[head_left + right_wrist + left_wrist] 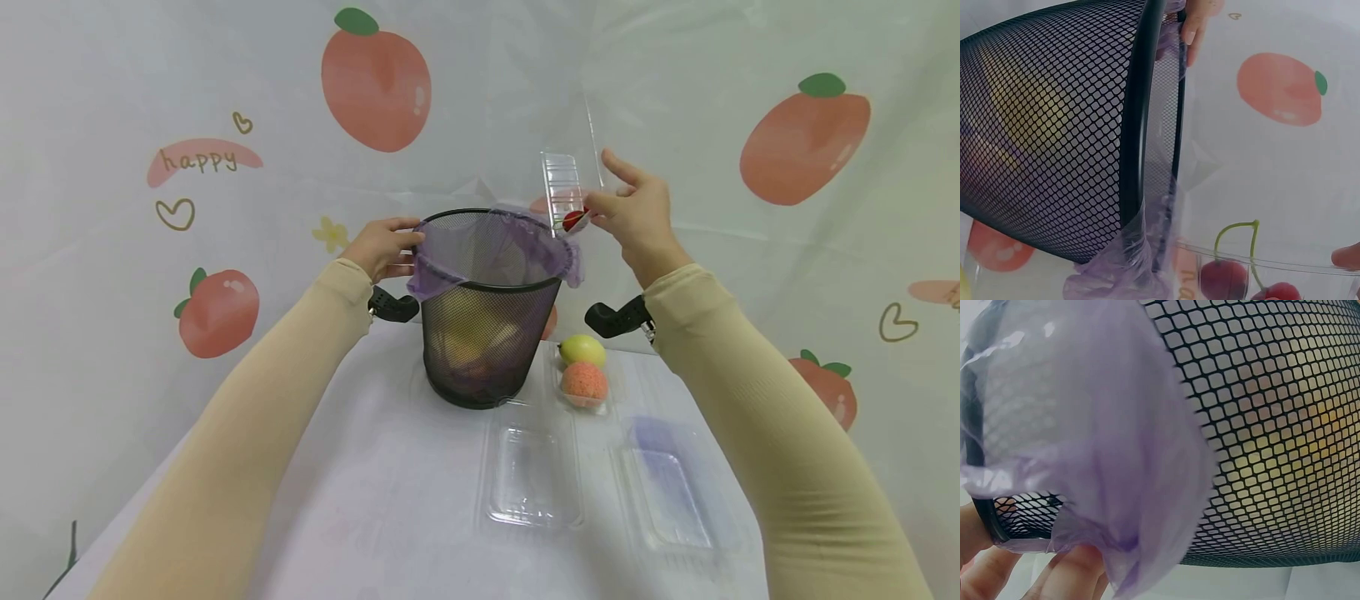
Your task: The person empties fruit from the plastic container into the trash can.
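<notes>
A black mesh wastebasket [491,342] stands at the back of the table, lined with a thin purple plastic bag [1129,444] folded over its rim. My left hand [382,248] holds the basket's left rim, fingers against the bag and mesh. Up at the right rim, my right hand [637,212] pinches a clear plastic box [562,183], tilted on end over the basket's edge. Red cherries [1224,279] with green stems lie in the box, close to the fingers. Blurred yellow contents [1035,119] show through the mesh.
Right of the basket, a yellow-green fruit [582,352] and an orange-pink ball [585,383] sit in a clear tray. Nearer lie a clear plastic box [534,475] and another clear box [671,500] with a purplish patch. A fruit-printed cloth [480,100] hangs behind.
</notes>
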`<state>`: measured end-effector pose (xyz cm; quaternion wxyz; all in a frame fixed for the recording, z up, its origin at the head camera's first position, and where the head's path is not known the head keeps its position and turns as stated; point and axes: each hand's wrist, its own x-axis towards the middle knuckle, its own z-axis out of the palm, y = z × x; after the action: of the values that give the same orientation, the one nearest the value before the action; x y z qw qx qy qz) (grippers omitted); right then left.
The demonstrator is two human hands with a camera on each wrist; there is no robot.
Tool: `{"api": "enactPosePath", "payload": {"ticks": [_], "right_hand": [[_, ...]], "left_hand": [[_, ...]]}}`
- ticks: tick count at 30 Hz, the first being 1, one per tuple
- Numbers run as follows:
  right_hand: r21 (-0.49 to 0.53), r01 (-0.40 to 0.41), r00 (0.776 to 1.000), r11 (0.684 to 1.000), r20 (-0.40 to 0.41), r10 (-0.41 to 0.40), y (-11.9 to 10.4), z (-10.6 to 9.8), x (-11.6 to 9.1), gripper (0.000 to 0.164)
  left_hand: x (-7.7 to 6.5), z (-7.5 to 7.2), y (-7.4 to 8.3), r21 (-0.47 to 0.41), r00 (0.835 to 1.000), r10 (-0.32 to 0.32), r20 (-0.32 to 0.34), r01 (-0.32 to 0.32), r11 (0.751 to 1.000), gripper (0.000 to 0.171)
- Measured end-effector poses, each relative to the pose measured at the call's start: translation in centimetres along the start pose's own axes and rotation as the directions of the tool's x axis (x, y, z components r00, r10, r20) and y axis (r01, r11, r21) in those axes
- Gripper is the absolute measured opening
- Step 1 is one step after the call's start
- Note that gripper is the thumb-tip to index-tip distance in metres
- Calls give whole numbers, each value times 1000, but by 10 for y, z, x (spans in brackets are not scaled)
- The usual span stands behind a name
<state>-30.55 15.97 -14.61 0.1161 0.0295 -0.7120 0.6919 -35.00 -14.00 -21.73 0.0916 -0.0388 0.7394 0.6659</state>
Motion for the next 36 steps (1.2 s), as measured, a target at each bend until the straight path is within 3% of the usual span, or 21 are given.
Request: {"api": "enactPosePath", "payload": {"ticks": [13,18,25,32,36], "right_hand": [[-71,23,1000,997,7,-23,0,2,-2,70],[-43,19,1000,999,12,-18,1,1,-2,70],[140,-38,999,989,7,37,0,-11,-2,69],[375,-132,991,918,43,125,2,-33,-5,66],[451,-162,987,878,76,143,7,-47,-8,67]], "left_hand": [[-2,0,1,11,1000,2,-3,-2,1000,54],[-2,0,1,15,1000,2,1,-2,1000,54],[-2,0,1,24,1000,-6,2,6,1000,55],[1,0,0,13,1000,-5,-2,5,1000,55],[3,-1,-1,9,1000,-8,-9,8,1000,54]]}}
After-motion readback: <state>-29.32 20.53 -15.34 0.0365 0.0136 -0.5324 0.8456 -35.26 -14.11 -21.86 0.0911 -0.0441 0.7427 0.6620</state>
